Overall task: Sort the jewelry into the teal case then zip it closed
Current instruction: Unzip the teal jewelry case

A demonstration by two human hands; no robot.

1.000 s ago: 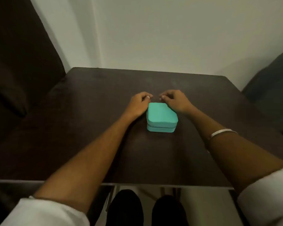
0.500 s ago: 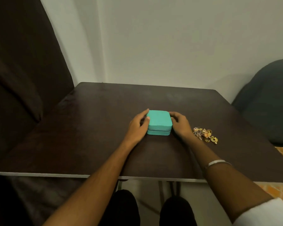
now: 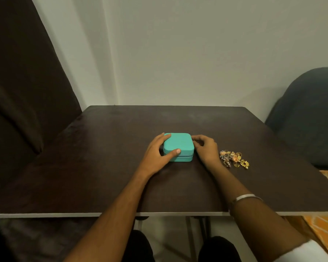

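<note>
Sorting has not begun: the teal case (image 3: 178,146) sits shut mid-table, left hand (image 3: 159,154) gripping its left side, right hand (image 3: 204,148) curled at its far-right corner, perhaps on the zipper. The jewelry pile (image 3: 234,158) waits just right.

A plain off-white wall (image 3: 197,53) rises behind the dark brown wooden desk (image 3: 102,176); a dark grey rounded chair back (image 3: 311,114) stands right.

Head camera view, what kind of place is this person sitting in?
Probably a room at home, not a workshop: a dark wooden table set against a plain wall, a cushioned dark seat back on the left and a grey upholstered chair on the right.
</note>
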